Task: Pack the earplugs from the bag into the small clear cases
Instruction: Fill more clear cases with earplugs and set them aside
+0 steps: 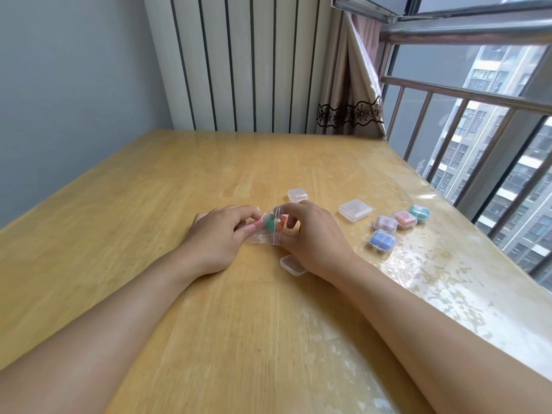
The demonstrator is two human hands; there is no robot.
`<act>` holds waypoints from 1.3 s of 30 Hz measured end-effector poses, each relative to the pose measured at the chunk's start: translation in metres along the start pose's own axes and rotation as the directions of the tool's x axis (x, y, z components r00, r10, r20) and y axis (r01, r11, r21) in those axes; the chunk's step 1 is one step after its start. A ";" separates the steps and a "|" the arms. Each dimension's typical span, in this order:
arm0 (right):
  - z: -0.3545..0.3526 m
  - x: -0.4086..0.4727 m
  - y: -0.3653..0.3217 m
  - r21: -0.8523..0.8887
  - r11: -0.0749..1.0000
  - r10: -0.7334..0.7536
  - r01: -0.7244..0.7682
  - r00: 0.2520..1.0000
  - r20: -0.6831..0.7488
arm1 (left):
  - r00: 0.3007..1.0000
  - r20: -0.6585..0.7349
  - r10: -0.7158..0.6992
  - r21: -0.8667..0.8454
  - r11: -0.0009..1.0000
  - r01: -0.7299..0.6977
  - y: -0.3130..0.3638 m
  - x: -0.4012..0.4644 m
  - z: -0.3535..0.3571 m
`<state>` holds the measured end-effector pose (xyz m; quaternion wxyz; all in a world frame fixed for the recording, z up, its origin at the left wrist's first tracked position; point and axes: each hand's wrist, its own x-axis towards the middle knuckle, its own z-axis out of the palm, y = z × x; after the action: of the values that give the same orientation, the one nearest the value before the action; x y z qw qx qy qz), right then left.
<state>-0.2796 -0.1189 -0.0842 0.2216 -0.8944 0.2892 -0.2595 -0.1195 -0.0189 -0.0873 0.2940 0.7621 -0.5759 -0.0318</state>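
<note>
A small clear zip bag (pixel 266 229) with green and orange earplugs inside is held between both hands above the wooden table (pixel 149 204). My left hand (pixel 221 234) pinches the bag's left side. My right hand (pixel 310 234) pinches its right side at the red zip strip. An empty small clear case (pixel 292 265) lies partly under my right wrist. Another empty small case (pixel 297 195) sits just beyond my right hand. Several filled cases stand to the right: blue (pixel 382 240), lilac (pixel 385 224), orange (pixel 404 219), teal (pixel 419 213).
A larger flat clear case (pixel 355 210) lies between the far empty case and the filled ones. The table's right edge runs along a window with a metal railing (pixel 466 97). A radiator (pixel 248 64) and curtain (pixel 349 94) stand behind the table.
</note>
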 end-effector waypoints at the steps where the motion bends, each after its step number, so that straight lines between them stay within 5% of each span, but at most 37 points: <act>1: 0.001 0.000 0.000 -0.007 1.000 -0.001 0.001 1.000 0.006 | 1.000 0.012 0.002 0.004 1.000 -0.002 0.000 0.000 0.000; 23: 0.002 -0.003 -0.002 -0.047 0.999 0.021 -0.021 1.000 0.010 | 0.996 -0.038 -0.084 -0.121 0.989 0.079 -0.001 0.000 0.002; 34: 0.002 -0.004 -0.005 -0.008 0.998 0.065 -0.065 0.997 0.028 | 1.000 -0.022 -0.008 -0.103 0.995 0.005 0.001 -0.001 0.002; 39: 0.008 -0.002 -0.002 -0.025 0.998 0.063 -0.062 0.997 0.036 | 0.999 0.010 -0.052 -0.309 0.950 0.052 0.000 0.001 0.000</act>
<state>-0.2757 -0.1143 -0.0904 0.2240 -0.8922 0.3159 -0.2324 -0.1192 -0.0197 -0.0870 0.4082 0.7216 -0.5439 -0.1301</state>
